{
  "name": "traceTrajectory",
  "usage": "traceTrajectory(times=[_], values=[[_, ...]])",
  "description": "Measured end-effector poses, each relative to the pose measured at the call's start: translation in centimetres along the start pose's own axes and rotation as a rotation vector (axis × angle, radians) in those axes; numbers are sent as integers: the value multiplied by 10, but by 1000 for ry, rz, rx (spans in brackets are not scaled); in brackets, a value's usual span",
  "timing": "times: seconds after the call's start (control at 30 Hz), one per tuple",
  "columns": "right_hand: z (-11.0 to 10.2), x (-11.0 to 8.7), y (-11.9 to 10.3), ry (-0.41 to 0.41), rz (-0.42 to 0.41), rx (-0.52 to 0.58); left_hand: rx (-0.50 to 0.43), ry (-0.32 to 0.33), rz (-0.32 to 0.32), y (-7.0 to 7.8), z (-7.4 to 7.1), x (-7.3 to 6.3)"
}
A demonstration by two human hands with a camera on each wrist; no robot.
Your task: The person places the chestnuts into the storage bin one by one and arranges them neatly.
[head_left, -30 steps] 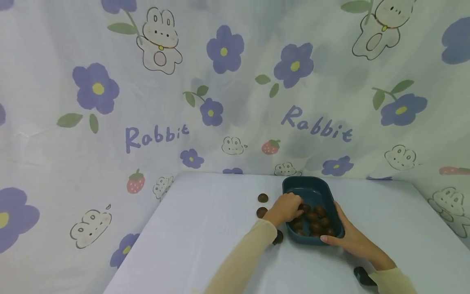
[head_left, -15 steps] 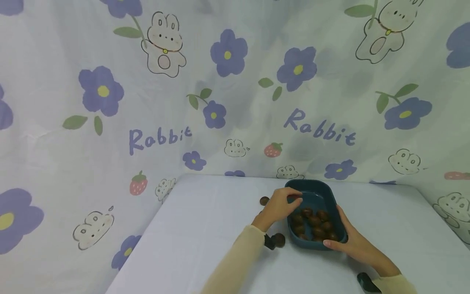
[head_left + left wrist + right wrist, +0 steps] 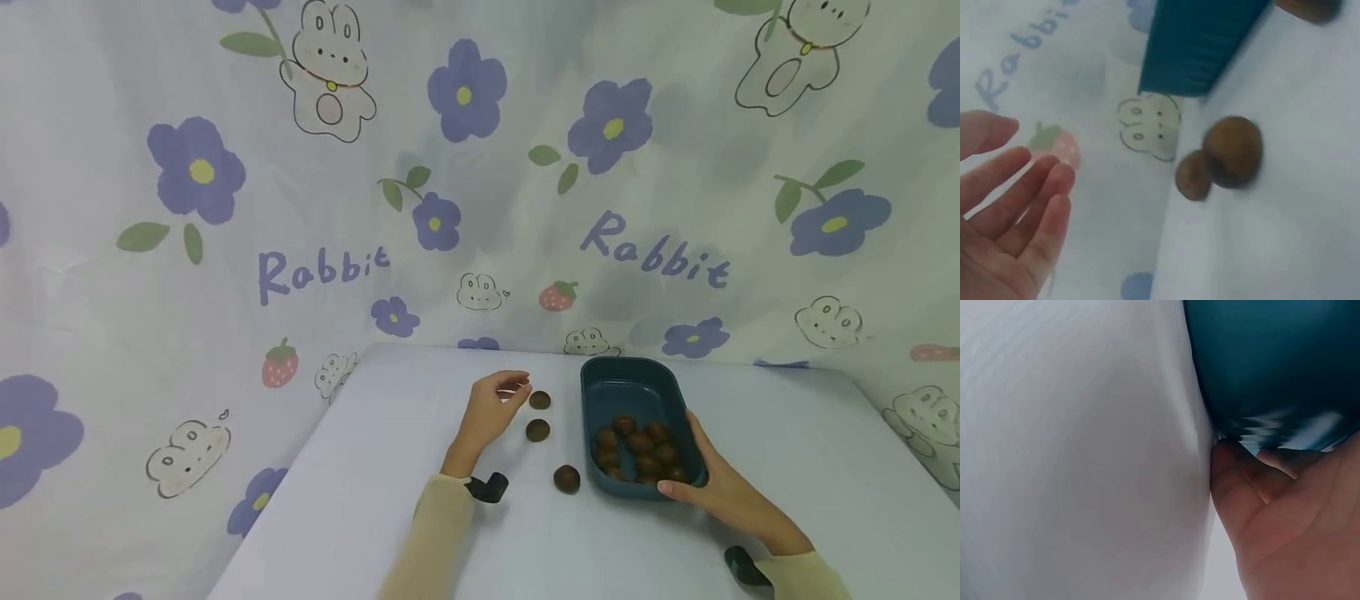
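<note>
A dark teal rectangular tub (image 3: 633, 398) stands on the white table, with several brown chestnuts (image 3: 641, 443) gathered in its near half. My right hand (image 3: 723, 498) grips the tub at its near right corner, thumb over the rim and fingers against the outer wall; in the right wrist view the fingertips reach the tub's lower edge. To the left, my left hand (image 3: 486, 417) hovers with loosely bent fingers and holds nothing, as its bare palm in the left wrist view shows. Just right of its fingertips lie two loose chestnuts, a far one (image 3: 540, 400) and a nearer one (image 3: 537, 430).
A third loose chestnut (image 3: 567, 479) lies left of the tub's near end. Behind the table (image 3: 375, 500) hangs a curtain (image 3: 517, 217) printed with rabbits and purple flowers. Each wrist carries a small black camera, such as the left one (image 3: 491, 487).
My left hand has come out of the tub and swung left past the loose chestnuts, its fingers now empty. My right hand keeps its grip on the tub's corner.
</note>
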State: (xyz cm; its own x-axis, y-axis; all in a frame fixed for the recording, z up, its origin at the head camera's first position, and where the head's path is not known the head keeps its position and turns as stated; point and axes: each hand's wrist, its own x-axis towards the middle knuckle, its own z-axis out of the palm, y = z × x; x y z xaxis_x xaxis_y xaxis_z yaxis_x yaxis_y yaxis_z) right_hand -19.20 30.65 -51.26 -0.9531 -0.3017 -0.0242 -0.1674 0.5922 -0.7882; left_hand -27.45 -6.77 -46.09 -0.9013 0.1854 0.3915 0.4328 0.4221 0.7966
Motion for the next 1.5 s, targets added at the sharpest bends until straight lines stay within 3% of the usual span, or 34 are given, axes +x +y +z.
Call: traceTrajectory(times=[0.17,0.37,0.6,0.9,1.1,1.5], values=[[-3,4,-3,11,-9,-18,44,10,-44,-14,-5,-5],[-2,6,-3,21,-37,5,47,13,-83,-19,-5,-7],[1,-1,1,12,-17,27,43,-27,-143,-25,7,-14],[0,4,-1,6,-2,25,106,-58,-230,-26,9,-15],[-2,5,-1,11,4,21,112,-131,-273,-23,11,-14],[-6,6,-3,0,16,23,188,-198,-287,-21,19,-14]])
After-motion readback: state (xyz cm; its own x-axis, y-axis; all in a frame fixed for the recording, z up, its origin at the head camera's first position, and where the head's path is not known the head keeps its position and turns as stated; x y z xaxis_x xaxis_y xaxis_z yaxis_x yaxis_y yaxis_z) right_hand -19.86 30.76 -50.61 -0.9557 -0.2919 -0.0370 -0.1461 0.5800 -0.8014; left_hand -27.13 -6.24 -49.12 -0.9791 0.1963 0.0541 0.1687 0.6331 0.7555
